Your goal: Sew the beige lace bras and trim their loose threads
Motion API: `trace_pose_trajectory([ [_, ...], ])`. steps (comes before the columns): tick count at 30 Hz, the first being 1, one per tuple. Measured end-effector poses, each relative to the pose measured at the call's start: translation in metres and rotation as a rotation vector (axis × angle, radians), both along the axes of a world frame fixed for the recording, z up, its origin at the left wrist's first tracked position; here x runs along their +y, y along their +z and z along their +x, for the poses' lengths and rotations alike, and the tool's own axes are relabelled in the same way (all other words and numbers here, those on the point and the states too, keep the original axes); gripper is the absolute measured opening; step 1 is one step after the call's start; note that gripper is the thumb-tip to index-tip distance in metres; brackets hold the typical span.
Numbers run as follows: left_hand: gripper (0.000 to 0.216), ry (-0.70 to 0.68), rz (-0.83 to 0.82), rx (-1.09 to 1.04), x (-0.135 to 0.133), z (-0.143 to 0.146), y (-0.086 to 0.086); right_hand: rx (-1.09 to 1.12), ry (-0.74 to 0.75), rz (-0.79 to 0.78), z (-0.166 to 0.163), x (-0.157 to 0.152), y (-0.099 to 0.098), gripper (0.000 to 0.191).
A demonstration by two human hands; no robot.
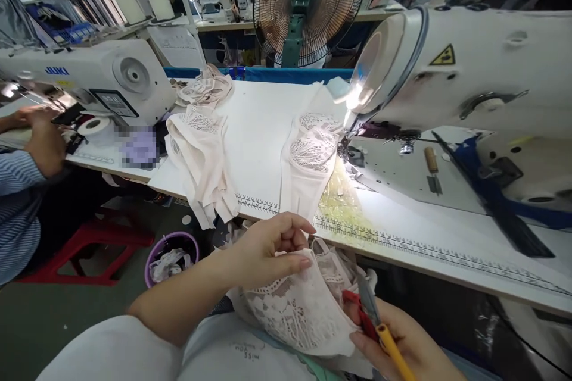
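Note:
My left hand point(268, 253) pinches the top edge of a white lace garment piece point(299, 309) that lies over my lap below the table edge. My right hand point(402, 342) grips small thread snips point(373, 315) with red and yellow handles, their blades against the lace's right side. Another lace piece point(308, 161) lies on the white table point(259, 125) under the needle area of the sewing machine point(469, 89) at the right. A pile of pale fabric pieces point(199, 161) hangs over the table's front edge to the left.
A co-worker in a striped sleeve point(18, 202) sits at the left, a hand by a second sewing machine point(89, 77). A purple scrap bin point(172, 256) and a red stool point(89, 250) stand on the floor. A standing fan point(308, 6) is behind the table.

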State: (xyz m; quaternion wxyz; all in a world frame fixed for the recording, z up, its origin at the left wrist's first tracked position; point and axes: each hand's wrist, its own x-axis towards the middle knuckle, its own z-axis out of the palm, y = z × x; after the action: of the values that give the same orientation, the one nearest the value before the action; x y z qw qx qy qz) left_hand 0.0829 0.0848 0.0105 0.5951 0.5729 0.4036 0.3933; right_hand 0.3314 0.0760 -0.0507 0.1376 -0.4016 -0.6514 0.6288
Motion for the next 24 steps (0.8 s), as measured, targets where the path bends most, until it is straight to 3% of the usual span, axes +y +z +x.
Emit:
trace_pose_trajectory([
  [3,0.037,-0.03,0.201,0.181,-0.001,0.01,0.002,-0.075,0.026,0.125,0.007,0.006,0.009,0.023],
  [8,0.042,-0.003,0.611,0.512,0.0,0.027,0.006,0.048,-0.25,0.283,0.007,0.021,0.032,0.02],
  [12,0.042,0.009,0.712,0.587,0.001,0.037,0.008,0.171,-0.298,0.354,-0.01,0.031,0.05,0.017],
  [19,0.044,0.019,0.636,0.483,0.002,0.041,0.006,0.29,-0.218,0.26,-0.03,0.04,0.059,0.008],
  [24,0.028,0.004,0.143,0.306,0.003,0.039,0.008,0.4,-0.216,0.342,-0.034,0.043,0.059,0.013],
])
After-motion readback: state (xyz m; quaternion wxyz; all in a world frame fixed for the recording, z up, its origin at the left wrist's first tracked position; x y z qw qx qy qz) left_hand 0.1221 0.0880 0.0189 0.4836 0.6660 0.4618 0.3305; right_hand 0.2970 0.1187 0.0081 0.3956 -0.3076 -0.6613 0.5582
